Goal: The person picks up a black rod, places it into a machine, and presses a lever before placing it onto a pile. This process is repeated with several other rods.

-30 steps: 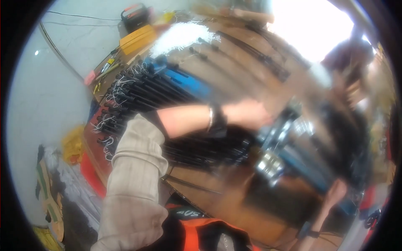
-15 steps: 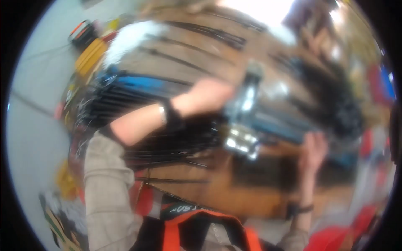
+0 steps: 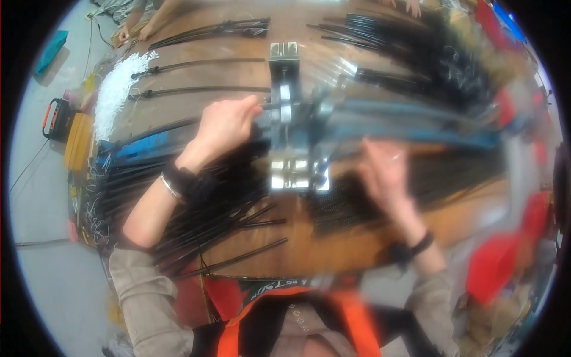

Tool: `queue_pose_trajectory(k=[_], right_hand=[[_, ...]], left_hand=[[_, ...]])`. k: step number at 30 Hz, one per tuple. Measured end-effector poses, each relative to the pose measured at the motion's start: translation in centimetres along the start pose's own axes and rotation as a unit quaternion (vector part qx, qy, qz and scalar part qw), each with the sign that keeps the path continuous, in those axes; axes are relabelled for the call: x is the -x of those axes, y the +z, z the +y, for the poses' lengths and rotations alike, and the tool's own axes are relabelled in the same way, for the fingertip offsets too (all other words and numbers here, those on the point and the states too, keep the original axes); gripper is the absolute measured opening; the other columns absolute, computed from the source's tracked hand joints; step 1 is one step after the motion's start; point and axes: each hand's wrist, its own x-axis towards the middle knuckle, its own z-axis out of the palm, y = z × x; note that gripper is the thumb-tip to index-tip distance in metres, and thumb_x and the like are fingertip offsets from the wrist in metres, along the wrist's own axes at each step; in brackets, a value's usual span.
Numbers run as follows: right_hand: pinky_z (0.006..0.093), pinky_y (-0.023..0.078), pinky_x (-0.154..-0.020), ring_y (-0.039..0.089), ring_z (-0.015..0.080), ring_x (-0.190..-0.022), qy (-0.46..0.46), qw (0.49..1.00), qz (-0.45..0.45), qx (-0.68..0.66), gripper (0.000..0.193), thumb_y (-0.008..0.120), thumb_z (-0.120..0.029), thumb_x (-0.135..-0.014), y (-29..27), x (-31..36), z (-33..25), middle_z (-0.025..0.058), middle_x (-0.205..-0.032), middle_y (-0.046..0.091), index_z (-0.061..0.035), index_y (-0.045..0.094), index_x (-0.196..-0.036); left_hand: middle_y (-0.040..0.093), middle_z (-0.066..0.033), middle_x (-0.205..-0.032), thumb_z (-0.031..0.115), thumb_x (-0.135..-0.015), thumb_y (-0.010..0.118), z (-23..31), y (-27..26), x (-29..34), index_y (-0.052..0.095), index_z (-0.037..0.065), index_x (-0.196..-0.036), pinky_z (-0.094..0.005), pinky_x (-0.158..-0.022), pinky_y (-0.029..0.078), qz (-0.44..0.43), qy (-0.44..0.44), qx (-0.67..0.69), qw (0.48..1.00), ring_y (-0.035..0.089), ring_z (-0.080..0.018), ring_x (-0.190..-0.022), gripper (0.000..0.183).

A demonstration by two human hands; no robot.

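A shiny metal fixture (image 3: 284,95) with bright blocks at both ends stands in the middle of the table. Just left of it, my left hand (image 3: 229,124) is closed, its fingertips pinching a thin black rod (image 3: 269,107) that reaches the fixture. My right hand (image 3: 386,169) hovers right of the fixture, below a blue-grey rail (image 3: 410,128); motion smears its fingers, and whether it holds anything does not show. Many thin black rods (image 3: 190,190), some with white strings at their ends, lie in a heap under my left forearm.
A white pile of small pieces (image 3: 119,89) lies at the table's left edge. More black rods (image 3: 244,28) lie across the far side. Other people's hands (image 3: 146,30) show at the far edge. A yellow box (image 3: 77,141) stands left; a red container (image 3: 493,268) sits lower right.
The view has turned and grown sharper. My right hand has come in from the far right toward the fixture. My left hand now shows left of the fixture, its fingers clearer.
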Motion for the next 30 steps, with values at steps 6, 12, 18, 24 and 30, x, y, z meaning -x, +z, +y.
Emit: queue_pose_trajectory(k=[6, 12, 18, 24, 30], right_hand=[[0.0371, 0.050, -0.077, 0.064, 0.0303, -0.092, 0.080, 0.984, -0.048, -0.152, 0.032, 0.068, -0.002, -0.084, 2.0, -0.5, -0.8, 0.0153, -0.100, 0.067, -0.0025, 0.063, -0.115], [0.0353, 0.052, -0.082, 0.064, 0.0303, -0.095, 0.292, 0.883, -0.150, -0.335, 0.038, 0.073, -0.005, -0.081, 2.4, -0.2, 0.2, 0.0174, -0.104, 0.066, -0.0023, 0.062, -0.117], [0.0537, 0.045, -0.094, 0.061, 0.0362, -0.101, -0.024, 0.983, -0.183, 0.001, 0.061, 0.083, -0.021, -0.071, -0.5, 3.3, -5.2, 0.0150, -0.114, 0.062, -0.0048, 0.060, -0.126], [0.0529, 0.045, -0.078, 0.059, 0.0337, -0.087, -0.114, 0.986, -0.100, -0.066, 0.045, 0.083, -0.015, -0.066, 2.2, 8.1, -4.8, 0.0108, -0.098, 0.060, -0.0066, 0.063, -0.105], [0.0454, 0.044, -0.067, 0.056, 0.0323, -0.079, -0.110, 0.975, -0.163, -0.100, 0.028, 0.077, -0.008, -0.070, 1.6, 5.8, -5.8, 0.0114, -0.089, 0.056, -0.0062, 0.058, -0.091]], left_hand=[[0.063, -0.0172, -0.076, 0.023, -0.095, 0.054, -0.1, 0.7, 0.7, 0.055, 0.009, -0.089, -0.0510, -0.063, 0.047, 0.036, 0.017, -0.004, 0.999, 0.062, -0.0412, -0.075, 0.015], [0.065, -0.0135, -0.081, 0.020, -0.092, 0.057, -0.6, 1.6, 0.0, 0.057, 0.010, -0.092, -0.0476, -0.061, 0.049, 0.101, 0.079, -0.012, 0.992, 0.063, -0.0375, -0.077, 0.011], [0.065, -0.0079, -0.090, 0.024, -0.087, 0.060, -5.8, -0.8, -1.1, 0.059, 0.011, -0.096, -0.0454, -0.072, 0.049, 0.101, 0.172, -0.091, 0.976, 0.065, -0.0302, -0.087, 0.016], [0.062, -0.0052, -0.093, 0.024, -0.089, 0.062, -9.9, -0.7, 3.2, 0.061, 0.012, -0.104, -0.0409, -0.077, 0.044, 0.263, 0.127, -0.199, 0.935, 0.061, -0.0265, -0.091, 0.019], [0.061, -0.0086, -0.120, 0.034, -0.092, 0.061, -2.9, -1.6, 19.6, 0.059, 0.012, -0.123, -0.0461, -0.095, 0.035, 0.074, -0.164, -0.189, 0.965, 0.054, -0.0273, -0.117, 0.039]])
